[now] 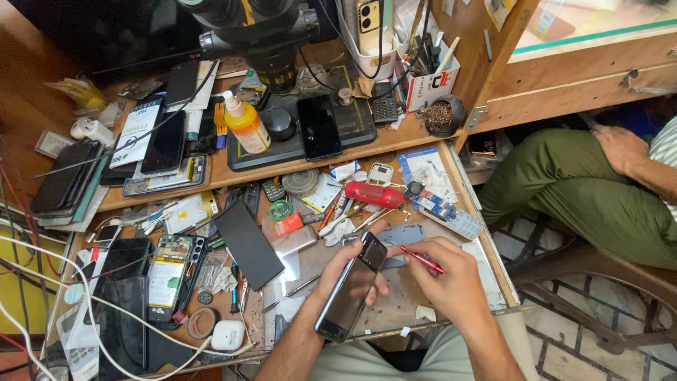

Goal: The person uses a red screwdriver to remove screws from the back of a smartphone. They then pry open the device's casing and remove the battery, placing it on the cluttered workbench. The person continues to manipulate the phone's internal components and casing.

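Note:
My left hand holds a dark smartphone tilted on edge above the open drawer, screen side facing left. My right hand grips a thin red tool like a pen, its tip pointing at the phone's top end near the camera. Both hands meet over the drawer's right half, just above my lap.
The drawer is littered with tools, tape rolls, a red cylinder, an opened phone and a black screen panel. The upper shelf carries a microscope, a yellow bottle and several phones. Another person's leg in green trousers sits at right.

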